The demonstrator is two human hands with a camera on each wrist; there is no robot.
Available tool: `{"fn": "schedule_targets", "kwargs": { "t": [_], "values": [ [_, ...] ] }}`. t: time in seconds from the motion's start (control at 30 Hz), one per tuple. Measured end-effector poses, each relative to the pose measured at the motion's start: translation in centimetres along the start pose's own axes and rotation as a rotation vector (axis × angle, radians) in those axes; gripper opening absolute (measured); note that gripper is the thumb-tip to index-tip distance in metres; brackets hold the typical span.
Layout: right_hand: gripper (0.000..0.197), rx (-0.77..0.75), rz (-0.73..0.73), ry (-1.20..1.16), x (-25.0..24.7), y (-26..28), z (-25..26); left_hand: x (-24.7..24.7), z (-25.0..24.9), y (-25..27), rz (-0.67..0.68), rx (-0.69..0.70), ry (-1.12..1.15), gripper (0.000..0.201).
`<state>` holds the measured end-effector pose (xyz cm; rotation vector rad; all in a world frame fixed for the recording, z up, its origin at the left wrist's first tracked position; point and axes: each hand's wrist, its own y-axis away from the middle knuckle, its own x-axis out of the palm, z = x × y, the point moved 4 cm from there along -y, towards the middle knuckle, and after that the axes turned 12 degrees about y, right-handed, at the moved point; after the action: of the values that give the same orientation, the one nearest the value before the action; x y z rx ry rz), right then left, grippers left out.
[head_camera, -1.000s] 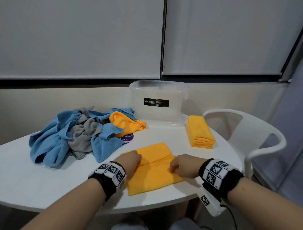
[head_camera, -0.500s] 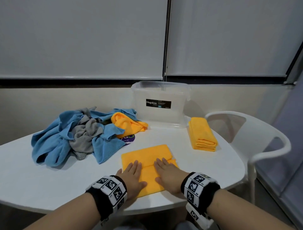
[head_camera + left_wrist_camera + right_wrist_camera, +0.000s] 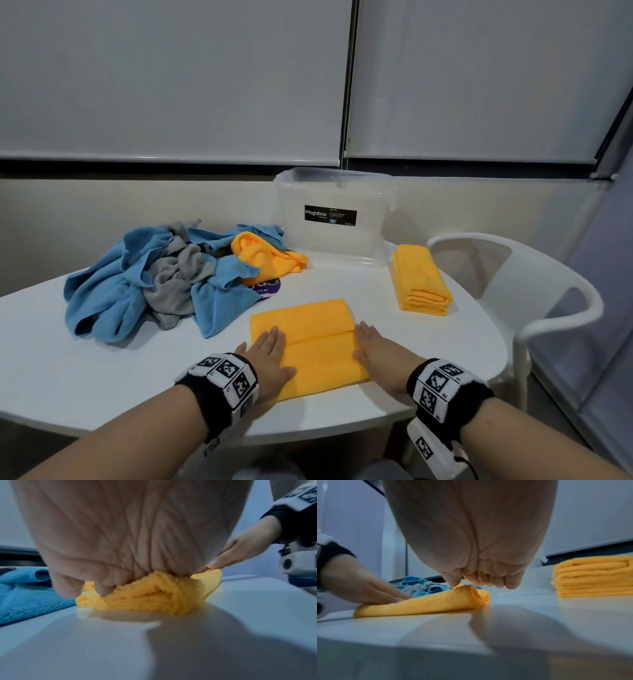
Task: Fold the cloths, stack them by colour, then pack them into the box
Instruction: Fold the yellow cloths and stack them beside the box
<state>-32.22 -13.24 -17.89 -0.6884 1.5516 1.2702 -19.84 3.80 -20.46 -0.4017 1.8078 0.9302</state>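
Orange cloth [image 3: 310,339] lies folded on the white worktop [image 3: 102,377], near the front edge, centre. Fold seam runs across the middle, far half doubled over.

L hand [image 3: 269,359] sits on the cloth's left edge; R hand [image 3: 380,356] on its right edge. From the head view both look flat, fingers straight. Wrist cams say otherwise: L fingertips [image 3: 104,588] dig into the bunched left edge, so L grip is closed on the cloth. R thumb and forefinger [image 3: 453,580] meet the lifted, curled-up right edge, looks like a pinch, contact partly hidden. Other R fingers curl down, tips just off the worktop.

Folded orange stack [image 3: 421,281] sits to the right, well apart from the cloth, just beside the clear plastic box [image 3: 335,240]. Box stands at the back, lid off, "Megabox" label on the front wall.

Unfolded pile [image 3: 157,277] to the left: blue, grey, one orange cloth crumpled together, partly covering a purple sticker [image 3: 269,287].

White chair [image 3: 534,308] right of the worktop. Blinds behind.
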Motion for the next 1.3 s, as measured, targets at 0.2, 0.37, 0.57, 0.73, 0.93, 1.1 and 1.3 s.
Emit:
{"fn": "schedule_targets", "kwargs": {
  "t": [0.2, 0.37, 0.57, 0.73, 0.93, 1.1, 1.3],
  "values": [
    [0.12, -0.195, -0.113, 0.041, 0.7, 2.8, 1.2, -1.4, 1.0, 1.2, -0.072, -0.036, -0.057, 0.078],
    [0.063, -0.23, -0.036, 0.147, 2.1, 1.5, 2.6, 0.6, 0.2, 2.5, 0.063, 0.03, -0.043, 0.079],
    [0.053, -0.205, -0.022, 0.279, 1.4, 1.6, 2.4, 0.5, 0.0, 2.1, 0.045, 0.079, -0.078, 0.072],
    [0.036, -0.19, -0.01, 0.294, 0.1, 3.1, 1.5, -0.2, -0.6, 3.1, 0.133, 0.212, -0.063, 0.119],
    [0.032, -0.138, -0.29, 0.074, -4.1, 0.0, 1.5, -3.8, -1.2, 1.4, 0.021, 0.153, 0.017, 0.124],
    [0.063, -0.086, -0.073, 0.191, -3.4, -5.6, 4.0, -4.2, -2.1, -3.3, -0.011, 0.075, -0.048, 0.072],
    [0.075, -0.015, 0.131, 0.189, -1.6, -7.8, 2.2, -2.5, 0.1, -5.0, 0.034, 0.041, 0.0, 0.074]
  ]
}}
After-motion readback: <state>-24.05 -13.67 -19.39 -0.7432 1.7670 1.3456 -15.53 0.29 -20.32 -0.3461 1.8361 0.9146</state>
